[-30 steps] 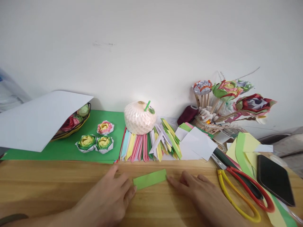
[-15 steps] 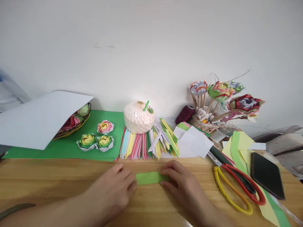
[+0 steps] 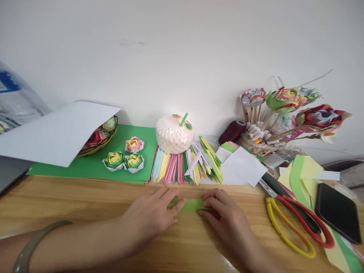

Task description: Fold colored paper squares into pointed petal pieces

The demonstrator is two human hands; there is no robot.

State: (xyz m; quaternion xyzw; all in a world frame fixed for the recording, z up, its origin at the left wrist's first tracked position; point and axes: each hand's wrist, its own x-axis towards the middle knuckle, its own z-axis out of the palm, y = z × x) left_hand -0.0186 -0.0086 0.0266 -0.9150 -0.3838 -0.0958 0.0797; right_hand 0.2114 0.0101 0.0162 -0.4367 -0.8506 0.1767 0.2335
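Note:
A light green paper strip lies crosswise on the wooden table, its two ends hidden under my fingers. My left hand covers the left end, fingers bent and thumb stretched along the strip's near edge. At the right end, my right hand pinches the strip between thumb and curled fingers. Just beyond my hands, folded paper pieces in pink, yellow, blue and green are lined up, with more green and yellow ones heaped beside them.
Scissors with red and yellow handles and a black phone lie at right, over paper scraps. A white textured coconut-like object stands behind. Paper flowers rest on green card. Flowers on sticks stand back right.
The view has shifted, so the background sits a little differently. My left hand has slid right along the strip, covering more of it, and its thumb is now extended.

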